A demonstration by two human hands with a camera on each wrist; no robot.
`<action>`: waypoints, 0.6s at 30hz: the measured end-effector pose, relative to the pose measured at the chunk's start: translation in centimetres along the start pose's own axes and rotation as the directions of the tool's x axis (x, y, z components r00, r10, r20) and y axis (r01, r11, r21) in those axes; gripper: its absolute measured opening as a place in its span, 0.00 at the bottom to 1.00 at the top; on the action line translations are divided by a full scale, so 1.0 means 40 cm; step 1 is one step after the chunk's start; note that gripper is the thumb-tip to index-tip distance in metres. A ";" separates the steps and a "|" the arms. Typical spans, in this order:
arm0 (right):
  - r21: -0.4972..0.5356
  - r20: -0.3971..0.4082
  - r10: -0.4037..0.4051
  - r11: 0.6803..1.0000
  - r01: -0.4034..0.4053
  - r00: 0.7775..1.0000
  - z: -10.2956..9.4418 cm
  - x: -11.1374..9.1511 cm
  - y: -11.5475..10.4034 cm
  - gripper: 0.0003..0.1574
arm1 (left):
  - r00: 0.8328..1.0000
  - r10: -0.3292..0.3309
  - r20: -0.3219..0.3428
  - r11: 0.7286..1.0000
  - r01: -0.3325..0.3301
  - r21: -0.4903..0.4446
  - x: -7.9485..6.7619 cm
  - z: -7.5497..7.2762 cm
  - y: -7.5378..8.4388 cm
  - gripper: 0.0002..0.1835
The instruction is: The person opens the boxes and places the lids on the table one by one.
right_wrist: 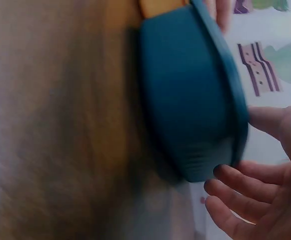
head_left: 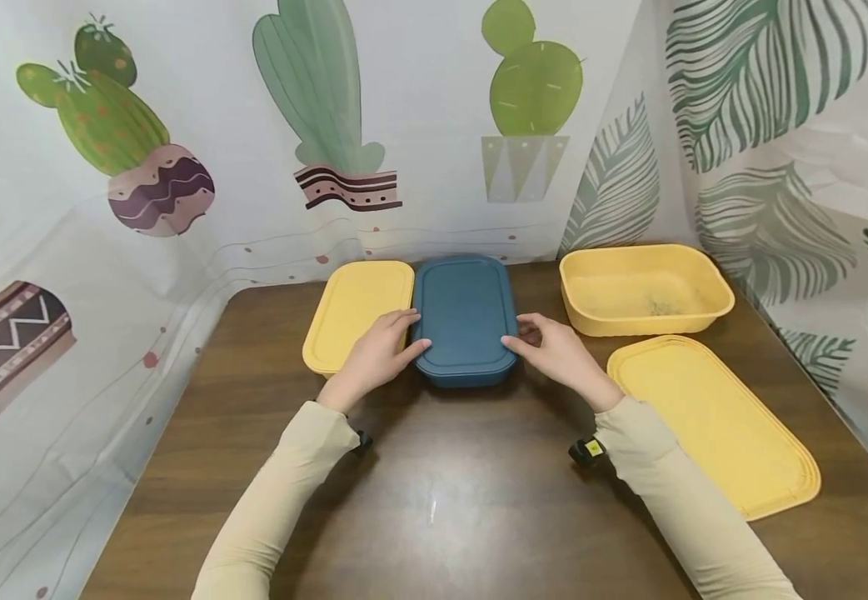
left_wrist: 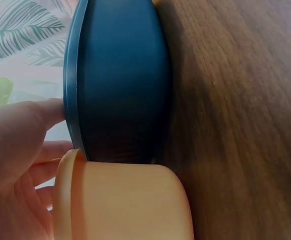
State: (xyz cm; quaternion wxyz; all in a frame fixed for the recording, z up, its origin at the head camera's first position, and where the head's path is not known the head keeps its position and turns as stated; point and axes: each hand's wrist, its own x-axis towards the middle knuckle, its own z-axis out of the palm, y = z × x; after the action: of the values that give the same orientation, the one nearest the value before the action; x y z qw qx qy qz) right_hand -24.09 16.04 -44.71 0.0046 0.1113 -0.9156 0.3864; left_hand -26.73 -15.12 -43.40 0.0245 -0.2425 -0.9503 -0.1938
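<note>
A lidded dark blue food container stands near the back of the table, between both hands. My left hand reaches over the corner of the lidded yellow container. Its thumb and fingertips touch the left edge of the blue lid, as the left wrist view shows with the blue wall and the yellow wall side by side. On the other side, my right hand holds the blue container's right edge. Its thumb is on the lid rim and its fingers curl along the side wall.
At the back right stands an uncovered yellow container, with small dark bits inside. A loose yellow lid lies in front of it, partly behind the right sleeve. A cactus-print cloth hangs behind the brown wooden table.
</note>
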 end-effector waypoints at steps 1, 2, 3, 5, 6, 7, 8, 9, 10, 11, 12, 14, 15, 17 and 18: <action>0.004 0.010 0.007 1.000 -0.007 1.000 0.006 0.000 -0.002 0.43 | 1.000 0.003 0.000 1.000 -0.003 0.001 0.000 -0.001 0.000 0.35; 0.010 0.018 0.016 1.000 -0.017 1.000 0.012 0.000 -0.003 0.45 | 1.000 0.006 0.002 1.000 -0.006 0.002 -0.001 -0.002 0.000 0.35; 0.014 0.023 0.023 1.000 -0.024 0.999 0.017 0.000 -0.004 0.47 | 1.000 0.011 0.004 1.000 -0.011 0.005 -0.002 -0.002 -0.001 0.35; 0.025 0.025 0.036 0.999 -0.037 0.999 0.023 -0.001 -0.006 0.48 | 1.000 0.018 0.007 1.000 -0.018 0.009 -0.004 -0.004 0.000 0.35; 0.029 0.023 0.038 0.999 -0.038 0.999 0.025 -0.001 -0.007 0.48 | 1.000 0.021 0.007 1.000 -0.021 0.013 -0.004 -0.004 0.000 0.35; 0.030 0.021 0.037 0.999 -0.038 0.999 0.026 -0.001 -0.008 0.47 | 1.000 0.022 0.005 1.000 -0.022 0.017 -0.004 -0.005 0.000 0.35; 0.033 0.021 0.036 0.999 -0.036 0.999 0.027 -0.002 -0.010 0.47 | 1.000 0.023 0.002 0.999 -0.023 0.022 -0.004 -0.006 0.000 0.34; 0.034 0.022 0.032 0.999 -0.032 0.999 0.026 -0.002 -0.011 0.47 | 1.000 0.024 -0.002 0.999 -0.024 0.031 -0.005 -0.006 0.000 0.34; 0.035 0.024 0.028 0.999 -0.029 0.999 0.026 -0.001 -0.012 0.47 | 1.000 0.025 -0.004 0.999 -0.025 0.039 -0.005 -0.007 0.001 0.34; 0.034 0.026 0.024 0.999 -0.025 0.999 0.025 -0.002 -0.012 0.46 | 1.000 0.027 -0.006 0.998 -0.027 0.050 -0.005 -0.008 0.001 0.34; 0.034 0.030 0.024 0.999 -0.025 0.999 0.024 -0.002 -0.013 0.46 | 1.000 0.029 -0.007 0.998 -0.028 0.059 -0.005 -0.008 0.003 0.34; 0.034 0.038 0.022 0.999 -0.023 0.999 0.023 -0.004 -0.012 0.46 | 0.999 0.035 -0.006 0.997 -0.034 0.075 -0.006 -0.009 0.007 0.33; 0.031 0.042 0.022 0.999 -0.023 0.999 0.022 -0.005 -0.011 0.46 | 0.999 0.040 -0.007 0.996 -0.039 0.085 -0.006 -0.009 0.009 0.33; 0.028 0.049 0.023 0.999 -0.025 0.999 0.019 -0.008 -0.010 0.46 | 0.999 0.049 -0.008 0.994 -0.048 0.098 -0.006 -0.009 0.013 0.33; 0.027 0.051 0.024 0.999 -0.025 0.998 0.017 -0.009 -0.009 0.46 | 0.999 0.053 -0.010 0.993 -0.052 0.102 -0.007 -0.009 0.015 0.33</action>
State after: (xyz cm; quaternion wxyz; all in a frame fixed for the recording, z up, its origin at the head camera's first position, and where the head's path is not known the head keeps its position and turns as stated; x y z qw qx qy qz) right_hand -23.62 15.40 -44.96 -0.0249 0.1101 -0.9112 0.3961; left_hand -26.22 -14.88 -42.90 0.0480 -0.2646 -0.9521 -0.1459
